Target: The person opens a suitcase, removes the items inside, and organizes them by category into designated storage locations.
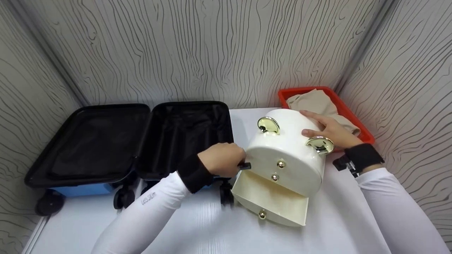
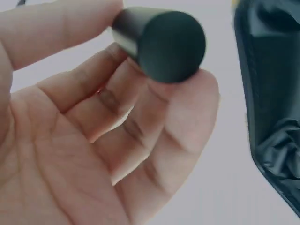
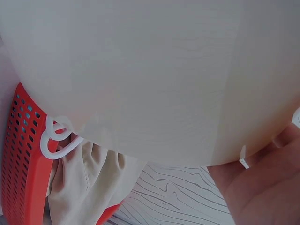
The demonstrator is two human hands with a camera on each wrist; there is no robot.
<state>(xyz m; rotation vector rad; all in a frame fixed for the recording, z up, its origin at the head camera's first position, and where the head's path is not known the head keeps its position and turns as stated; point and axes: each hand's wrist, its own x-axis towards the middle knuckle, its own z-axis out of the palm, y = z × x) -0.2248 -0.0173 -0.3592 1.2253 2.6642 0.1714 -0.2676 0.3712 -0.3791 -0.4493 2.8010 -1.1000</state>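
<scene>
My left hand [image 1: 224,159] pinches a small black cylindrical tube [image 2: 172,47] between thumb and fingers, beside the front left edge of a white rounded drawer box [image 1: 300,173]. The box has gold ear-shaped pieces on top and round gold knobs on its front. Its bottom drawer [image 1: 270,194] is pulled out, and its cream inside shows nothing lying there. My right hand [image 1: 333,130] rests on the box's top right side with thumb and index finger spread. In the right wrist view, the box's pale surface [image 3: 140,84] fills most of the picture, hiding part of the fingers.
An opened suitcase [image 1: 95,148] with black lining lies at the left, its wheels toward me. Behind the box at the right stands a red basket [image 1: 353,120] holding beige cloth [image 1: 314,102]. Wood-grain panels [image 1: 197,53] enclose the white table [image 1: 208,225].
</scene>
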